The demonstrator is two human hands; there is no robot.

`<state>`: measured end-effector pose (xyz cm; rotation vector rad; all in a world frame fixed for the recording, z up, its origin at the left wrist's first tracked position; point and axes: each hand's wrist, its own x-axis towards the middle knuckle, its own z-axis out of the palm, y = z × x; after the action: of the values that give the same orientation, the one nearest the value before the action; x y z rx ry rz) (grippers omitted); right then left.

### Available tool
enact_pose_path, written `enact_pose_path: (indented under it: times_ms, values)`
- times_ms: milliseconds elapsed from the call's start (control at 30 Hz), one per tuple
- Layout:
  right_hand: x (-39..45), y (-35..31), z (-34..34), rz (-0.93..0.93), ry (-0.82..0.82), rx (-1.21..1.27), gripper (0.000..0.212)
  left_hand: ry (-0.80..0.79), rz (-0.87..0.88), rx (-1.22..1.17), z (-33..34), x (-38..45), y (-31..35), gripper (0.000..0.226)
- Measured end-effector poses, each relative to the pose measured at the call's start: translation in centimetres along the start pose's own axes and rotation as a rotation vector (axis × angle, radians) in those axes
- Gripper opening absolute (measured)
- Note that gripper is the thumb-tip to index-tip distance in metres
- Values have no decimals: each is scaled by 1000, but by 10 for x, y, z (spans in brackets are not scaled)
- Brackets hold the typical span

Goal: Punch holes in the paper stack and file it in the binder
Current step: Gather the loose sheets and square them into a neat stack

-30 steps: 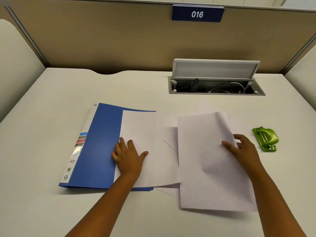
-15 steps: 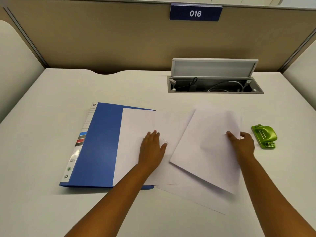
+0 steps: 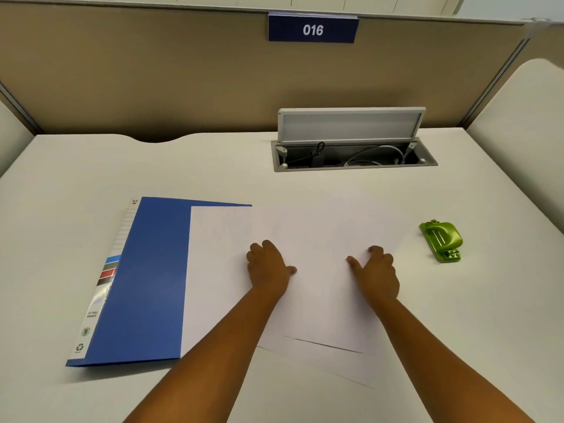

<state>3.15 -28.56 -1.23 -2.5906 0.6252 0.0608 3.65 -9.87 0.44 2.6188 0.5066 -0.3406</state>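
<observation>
Cubicle desk [image 3: 91,184], pale top, tan partition behind carrying a plate marked 016 [image 3: 312,29]; an open cable hatch [image 3: 351,148] is set into the desk at the far side.

Landmark for all positions: the blue binder [image 3: 146,279], lying closed and flat on the desk.

1. Paper stack [image 3: 320,239]: loose white sheets lying flat, to the right of the binder, with their left portion overlapping its cover. Lower edges are fanned and not aligned; at least 2 separate corners show at the near side.
2. Left hand [image 3: 268,267]: palm down on the sheets, just right of the binder's right edge, fingers curled, thumb out. It grips nothing.
3. Right hand [image 3: 377,271]: palm down on the same sheets, further right, fingers bent, thumb out. It grips nothing.
4. Hole punch [image 3: 441,241]: green, well to the right of the binder, beyond the paper, untouched.

Assessment: the step in hand appears to be gathering and squaring the sheets. No holes can be made out in the paper. The next move calls for aligning the edges into 1 even stack, then taking it to the punch.
</observation>
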Motion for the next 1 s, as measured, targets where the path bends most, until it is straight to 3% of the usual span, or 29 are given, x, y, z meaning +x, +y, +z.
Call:
enact_pose_path:
  times_ms: [133,300,433,533,600,867,1000]
  values:
    - [4,-1,0,20,-12,0,67,66,-46,-22,7,-2,-3,65]
    - [-3,-14,8,-56,69,-287,71,152,14,12,17,-7,-10,63]
    - [14,-16,-1,37,-8,-147,74,172,30,-3,20,-5,-13,61]
    - [26,-9,-18,181,117,21,80,192,33,-8,22,-6,-14,61]
    - [31,-6,-23,253,109,50,85,210,40,-15,23,-7,-14,60]
    - [39,-26,-13,270,24,79,96,188,77,43,21,-6,-16,61]
    - [43,-29,-12,317,-5,248,83,199,84,28,23,-6,-17,61]
